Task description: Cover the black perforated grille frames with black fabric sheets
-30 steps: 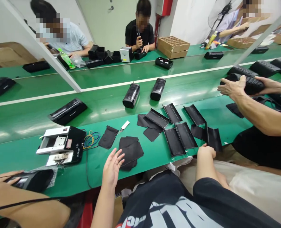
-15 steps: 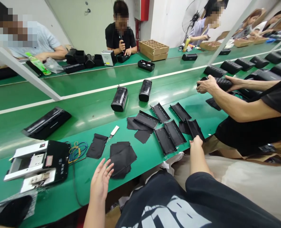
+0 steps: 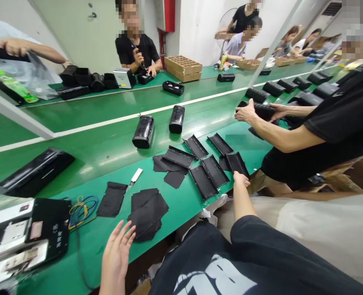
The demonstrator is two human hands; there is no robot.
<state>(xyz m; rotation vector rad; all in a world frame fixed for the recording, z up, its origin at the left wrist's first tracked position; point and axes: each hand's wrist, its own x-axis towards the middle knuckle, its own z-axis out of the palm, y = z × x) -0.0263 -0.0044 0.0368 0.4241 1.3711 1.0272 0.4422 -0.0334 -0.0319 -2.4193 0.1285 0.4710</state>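
Nearest the wearer, the left hand (image 3: 116, 258) hangs open above the lower centre of the frame, fingers spread apart, just beside a stack of black cloth pouches (image 3: 146, 213) and touching nothing that can be seen. The right hand (image 3: 241, 179) reaches to the centre of the frame, its fingers together on the near edge of a black plastic panel (image 3: 237, 164); whether they clamp it cannot be told. That panel lies at the end of a group of similar trough-shaped panels (image 3: 203, 182) on the green conveyor belt (image 3: 92, 250). A flat black pouch (image 3: 111, 199) and a white-handled utility knife (image 3: 136, 176) lie left of the group, and coiled blue and yellow wires (image 3: 82, 212) sit beside a black-and-white fixture (image 3: 49, 229) at lower left. Beyond, two upright-shaped black cylindrical speakers (image 3: 143, 132) lie on the next belt. At right, a co-worker's hands (image 3: 255, 111) grip a black grilled speaker (image 3: 259, 110). At upper centre, a seated co-worker (image 3: 135, 51) works beside a wooden parts tray (image 3: 183, 69).
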